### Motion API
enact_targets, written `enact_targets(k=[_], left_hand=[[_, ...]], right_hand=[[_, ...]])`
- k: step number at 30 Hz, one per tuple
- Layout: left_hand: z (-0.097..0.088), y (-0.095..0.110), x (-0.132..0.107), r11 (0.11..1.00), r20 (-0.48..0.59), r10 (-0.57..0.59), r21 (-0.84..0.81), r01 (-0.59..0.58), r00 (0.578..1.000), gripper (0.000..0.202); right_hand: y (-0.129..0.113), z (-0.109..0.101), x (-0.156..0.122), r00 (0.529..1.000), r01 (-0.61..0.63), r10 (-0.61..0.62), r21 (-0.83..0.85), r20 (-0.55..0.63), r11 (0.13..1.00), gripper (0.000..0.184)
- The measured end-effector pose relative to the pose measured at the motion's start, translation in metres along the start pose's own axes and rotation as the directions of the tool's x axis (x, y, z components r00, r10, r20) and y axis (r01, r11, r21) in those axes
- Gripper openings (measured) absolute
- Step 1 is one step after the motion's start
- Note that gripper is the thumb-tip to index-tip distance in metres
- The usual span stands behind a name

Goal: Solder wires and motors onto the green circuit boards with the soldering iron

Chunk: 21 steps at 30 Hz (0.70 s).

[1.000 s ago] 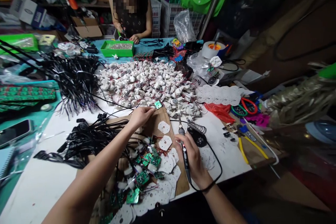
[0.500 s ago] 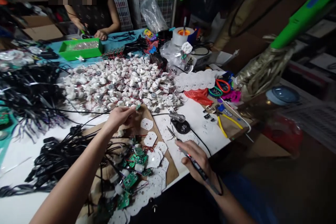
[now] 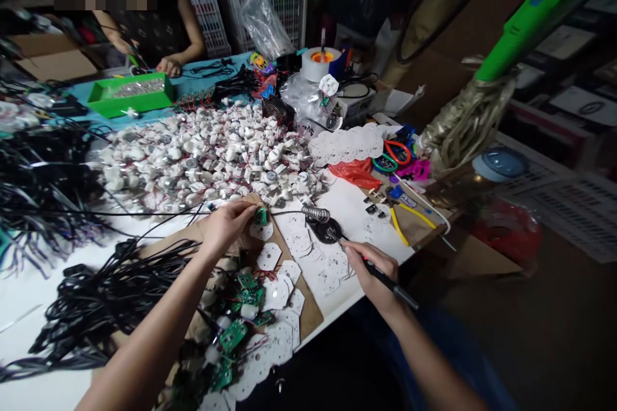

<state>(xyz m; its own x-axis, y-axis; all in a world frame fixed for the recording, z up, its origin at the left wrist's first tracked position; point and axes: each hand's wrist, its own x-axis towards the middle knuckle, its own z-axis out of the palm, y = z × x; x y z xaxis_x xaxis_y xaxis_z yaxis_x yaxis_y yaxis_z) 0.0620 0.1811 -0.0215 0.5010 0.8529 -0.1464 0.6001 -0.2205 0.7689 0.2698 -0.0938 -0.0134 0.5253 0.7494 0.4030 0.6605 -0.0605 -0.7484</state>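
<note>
Left hand [image 3: 226, 223] is out over the far end of the cardboard sheet [image 3: 311, 316], fingertips pinched on a small green circuit board [image 3: 261, 215]. The board is held just off the sheet at the near edge of the pile of white parts [image 3: 216, 151].

Right hand [image 3: 373, 264] is closed in a pen grip around a black soldering iron [image 3: 396, 289]. The handle sticks out behind the wrist, and the tip points up-left onto the black base of the iron stand [image 3: 322, 226], under its coil spring. Tip looks to be touching the base; can't tell for sure.

Board and iron tip are near each other but apart, board to the left of the stand. The hands are well apart, with the stand between them.

On the sheet below the left hand: white discs [image 3: 268, 257] and more green boards [image 3: 240, 289], loose and overlapping. Black cables [image 3: 96, 295] are heaped left of the forearm on the white worktop [image 3: 357, 204]. Yellow pliers [image 3: 403, 218] lie right of the stand.

Far side – green tray [image 3: 130, 94], tape roll [image 3: 318, 63], and a co-worker's hand [image 3: 168, 65] resting by the tray.
</note>
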Motion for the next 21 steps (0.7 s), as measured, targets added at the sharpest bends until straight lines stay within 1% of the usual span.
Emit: enact_targets(k=[4,8,11,15,19,21], left_hand=[[0.01,-0.003,0.003,0.974,-0.027,-0.066,-0.218,0.059,0.997,0.054],[0.017,-0.004,0.004,0.918,-0.038,-0.087,-0.392,0.065,0.995,0.053],[0.018,-0.005,0.003,0.893,-0.046,-0.106,-0.444,0.074,0.993,0.053],[0.02,-0.001,0.002,0.872,0.002,-0.109,-0.481,0.096,0.994,0.049],[0.021,0.011,0.001,0.795,0.011,-0.077,-0.602,0.068,0.997,0.048],[0.021,0.017,0.001,0.75,0.032,-0.072,-0.657,0.075,0.997,0.049]], right_hand=[[0.002,0.003,0.002,1.0,0.007,-0.008,-0.019,-0.015,1.0,0.019],[0.001,0.004,0.003,1.0,0.009,-0.009,-0.038,0.005,0.999,0.021],[-0.001,0.003,0.005,1.0,0.015,-0.015,-0.043,0.014,0.999,0.021],[-0.004,0.001,0.007,1.0,0.015,-0.015,-0.041,0.004,0.999,0.021],[-0.006,-0.003,0.005,1.0,0.015,-0.016,-0.023,-0.022,1.0,0.02],[-0.006,-0.003,0.002,0.999,0.025,-0.025,-0.002,-0.02,1.0,0.019]])
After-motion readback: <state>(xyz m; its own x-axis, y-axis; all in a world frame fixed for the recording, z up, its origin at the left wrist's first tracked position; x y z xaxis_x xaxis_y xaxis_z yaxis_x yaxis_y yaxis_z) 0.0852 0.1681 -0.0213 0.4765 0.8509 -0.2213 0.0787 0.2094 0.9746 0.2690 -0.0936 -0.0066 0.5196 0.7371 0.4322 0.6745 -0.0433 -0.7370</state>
